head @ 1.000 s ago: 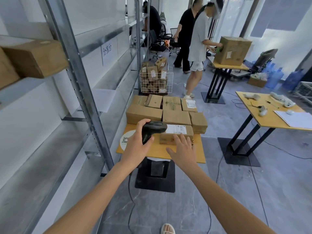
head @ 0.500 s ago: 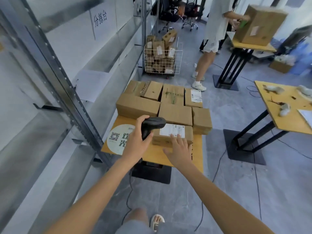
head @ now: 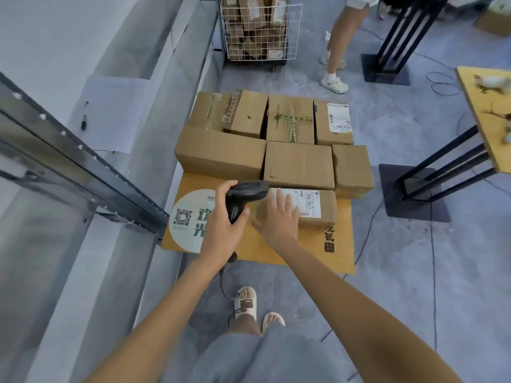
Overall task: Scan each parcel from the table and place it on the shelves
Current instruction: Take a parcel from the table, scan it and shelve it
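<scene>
Several cardboard parcels (head: pixel 298 164) fill the far half of a small yellow table (head: pixel 340 252). Nearest me lies a low parcel (head: pixel 327 207) with a white barcode label (head: pixel 308 201) on top. My left hand (head: pixel 222 228) is shut on a black handheld scanner (head: pixel 244 193), whose head points right at that label. My right hand (head: pixel 278 218) rests flat, fingers spread, on the left part of the low parcel, covering some of the label.
Grey metal shelving (head: pixel 83 172) runs along the left, its upright close to the table's corner. A wire cart (head: pixel 260 29) of parcels stands beyond the table. Another person's legs (head: pixel 338 48) are at the back. A second yellow table (head: pixel 486 117) stands right. The scanner cable trails by my feet.
I have stepped closer and tilted my view down over the table. My right hand moved forward onto the labelled parcel. The scanner stays in my left hand, beside the label.
</scene>
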Motion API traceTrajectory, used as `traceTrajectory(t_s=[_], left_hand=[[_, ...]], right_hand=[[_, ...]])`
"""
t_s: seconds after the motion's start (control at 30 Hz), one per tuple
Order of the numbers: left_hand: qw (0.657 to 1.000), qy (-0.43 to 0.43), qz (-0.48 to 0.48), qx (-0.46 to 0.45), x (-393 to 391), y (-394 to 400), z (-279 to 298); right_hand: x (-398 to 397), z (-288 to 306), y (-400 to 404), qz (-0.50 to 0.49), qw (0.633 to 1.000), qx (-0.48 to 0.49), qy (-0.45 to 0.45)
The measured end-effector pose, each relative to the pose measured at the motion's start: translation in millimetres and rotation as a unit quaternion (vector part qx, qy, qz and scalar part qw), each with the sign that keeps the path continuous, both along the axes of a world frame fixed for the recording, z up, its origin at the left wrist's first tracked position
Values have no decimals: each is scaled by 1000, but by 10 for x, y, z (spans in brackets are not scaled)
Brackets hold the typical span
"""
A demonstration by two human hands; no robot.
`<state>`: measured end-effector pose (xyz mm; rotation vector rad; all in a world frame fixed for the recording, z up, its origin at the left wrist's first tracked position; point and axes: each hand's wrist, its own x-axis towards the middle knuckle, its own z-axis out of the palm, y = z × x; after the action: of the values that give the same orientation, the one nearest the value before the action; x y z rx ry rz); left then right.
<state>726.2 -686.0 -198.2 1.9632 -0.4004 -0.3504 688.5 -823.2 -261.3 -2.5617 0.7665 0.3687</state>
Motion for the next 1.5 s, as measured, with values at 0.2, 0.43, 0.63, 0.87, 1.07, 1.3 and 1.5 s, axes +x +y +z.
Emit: traceTrajectory(t_s=[0.2, 0.43, 0.63, 0.87, 1.07, 1.3, 1.5], left_hand=[[1000, 7, -6, 6, 165, 94, -205], [1000, 29, 1, 9, 208, 99, -370], [999, 35, -35, 5, 213, 12, -378], [996, 68, -54, -5, 132, -183, -539], [993, 111, -32, -23, 44, -344, -737], [978, 205, -33, -34, -8, -344, -845], [970, 237, 13, -43, -159, -27, -923]], right_hand=[[128, -258, 40, 4, 999, -50, -8], [-358, -293, 299, 51, 992, -79, -80], [-803, -332, 243, 189, 967, -94, -145], [-1033, -224, -26, 9, 977, -5, -212], [-872, -306, -82, -225, 957, 118, -140], [-848, -360, 165, -258, 931, 206, -153], [-988, -340, 403, -233, 938, 213, -140]])
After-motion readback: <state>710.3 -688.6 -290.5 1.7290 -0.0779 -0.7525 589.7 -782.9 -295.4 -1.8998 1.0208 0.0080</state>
